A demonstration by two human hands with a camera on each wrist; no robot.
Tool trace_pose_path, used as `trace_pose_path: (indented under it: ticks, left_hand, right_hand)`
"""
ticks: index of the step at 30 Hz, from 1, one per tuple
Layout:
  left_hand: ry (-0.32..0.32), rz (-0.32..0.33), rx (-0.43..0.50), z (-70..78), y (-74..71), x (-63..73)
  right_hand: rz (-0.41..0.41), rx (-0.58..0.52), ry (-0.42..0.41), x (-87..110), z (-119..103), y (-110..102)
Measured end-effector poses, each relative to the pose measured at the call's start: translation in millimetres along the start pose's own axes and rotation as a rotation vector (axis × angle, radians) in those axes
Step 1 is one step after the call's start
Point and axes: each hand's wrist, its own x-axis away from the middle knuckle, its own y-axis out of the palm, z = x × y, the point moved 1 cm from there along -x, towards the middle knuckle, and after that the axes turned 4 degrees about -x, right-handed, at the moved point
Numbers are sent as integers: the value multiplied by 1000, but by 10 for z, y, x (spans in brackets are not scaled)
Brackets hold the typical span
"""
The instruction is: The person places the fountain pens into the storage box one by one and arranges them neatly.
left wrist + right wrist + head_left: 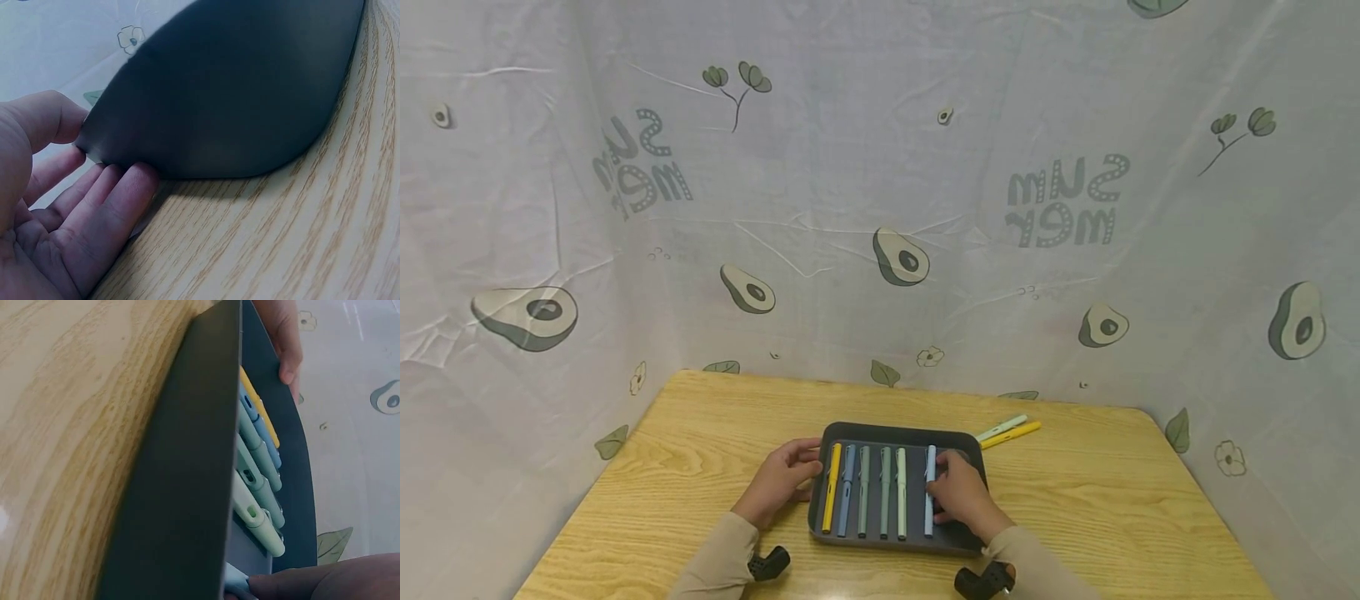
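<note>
A dark tray [902, 431] sits on the table with several capped pens side by side in it. From the left these are a yellow pen [831, 492], a blue pen [846, 492], two grey-green pens [884, 496] and a pale green pen [901, 496]. After a gap comes a light blue pen [930, 467], which my right hand [964, 493] pinches inside the tray. My left hand [781, 479] holds the tray's left side, its thumb at the rim and fingertips against the outer wall [219, 94]. The right fingertips are partly hidden in the right wrist view.
Behind the tray's right back corner, a pale green pen [1003, 427] and a yellow pen [1011, 435] lie on the wooden table [1097, 500]. A white printed curtain [820, 167] hangs around the back and sides of the table.
</note>
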Motion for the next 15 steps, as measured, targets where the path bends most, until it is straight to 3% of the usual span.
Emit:
trace_pose_path:
  ticks: [15]
  left_hand:
    - [-2, 20, -15, -9, 11, 3]
  right_hand:
    - [-26, -27, -35, 31, -6, 48]
